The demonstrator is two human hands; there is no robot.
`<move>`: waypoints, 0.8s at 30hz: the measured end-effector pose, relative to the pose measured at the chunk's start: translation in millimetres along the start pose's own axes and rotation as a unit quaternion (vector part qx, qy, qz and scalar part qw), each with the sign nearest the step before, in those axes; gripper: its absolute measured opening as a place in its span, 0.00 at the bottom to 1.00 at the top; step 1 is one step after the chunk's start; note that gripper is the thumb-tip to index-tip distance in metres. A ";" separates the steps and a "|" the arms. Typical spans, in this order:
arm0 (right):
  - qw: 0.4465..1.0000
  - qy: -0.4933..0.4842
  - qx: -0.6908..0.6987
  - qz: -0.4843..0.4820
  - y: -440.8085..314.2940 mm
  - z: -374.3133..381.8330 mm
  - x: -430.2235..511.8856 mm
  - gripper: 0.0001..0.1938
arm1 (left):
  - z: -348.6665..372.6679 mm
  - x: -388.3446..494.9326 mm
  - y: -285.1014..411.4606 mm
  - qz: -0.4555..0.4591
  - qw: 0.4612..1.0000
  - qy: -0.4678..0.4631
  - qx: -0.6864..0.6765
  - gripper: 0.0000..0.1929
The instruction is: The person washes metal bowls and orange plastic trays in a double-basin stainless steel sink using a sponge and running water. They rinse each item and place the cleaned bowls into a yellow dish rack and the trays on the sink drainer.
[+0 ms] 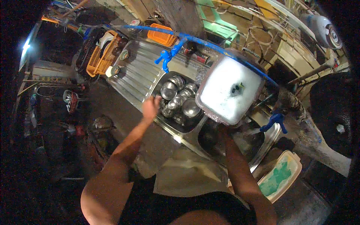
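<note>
My left hand (151, 107) is at the near left rim of a steel sink basin, its fingertips beside a heap of metal bowls (175, 101). Blur hides whether those fingers touch a bowl. The bowls lie jumbled in the left basin (189, 128), some tipped on their sides. My right forearm (237, 160) reaches over the right basin (209, 140). In the dark below a plastic tub, my right hand is mostly hidden, and what it holds does not show. White suds (222, 84) fill that tub (200, 98), with a small dark and green item amid them.
Left of the bowls stretches a ribbed steel drainboard (137, 70), with an orange basket (102, 60) beyond it. A blue tap (166, 59) overhangs the left basin; another blue tap (274, 122) runs into the right one. A tray (281, 174) with green contents sits at lower right.
</note>
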State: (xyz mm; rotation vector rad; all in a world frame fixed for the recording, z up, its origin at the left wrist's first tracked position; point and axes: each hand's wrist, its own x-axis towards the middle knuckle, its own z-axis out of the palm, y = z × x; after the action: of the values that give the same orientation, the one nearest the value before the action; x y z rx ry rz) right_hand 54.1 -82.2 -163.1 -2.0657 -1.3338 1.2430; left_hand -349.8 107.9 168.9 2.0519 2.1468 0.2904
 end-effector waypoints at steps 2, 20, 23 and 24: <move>0.999 0.022 0.026 -0.003 0.4 -9.5 -5.3 0.17 | -2.8 2.6 -27.8 0.111 0.973 0.166 0.113 0.26; 0.931 0.204 -0.176 -0.247 -28.9 -162.3 -151.6 0.23 | 335.3 -151.4 308.7 -0.211 0.287 -0.613 -0.705 0.28; 0.957 0.183 0.223 -0.036 -43.0 -136.1 -135.9 0.22 | 316.1 -155.2 277.4 -0.227 0.303 -0.617 -0.690 0.25; 0.926 0.161 0.341 0.028 -48.2 -129.7 -129.5 0.22 | 306.7 -151.7 259.4 -0.234 0.313 -0.612 -0.687 0.24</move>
State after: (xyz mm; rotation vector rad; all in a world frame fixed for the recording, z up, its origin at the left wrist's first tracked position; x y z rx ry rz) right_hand 116.5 -154.0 0.8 -1.6980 -0.5758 1.1125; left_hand -16.0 -23.4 -67.1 0.1050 0.5483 0.1719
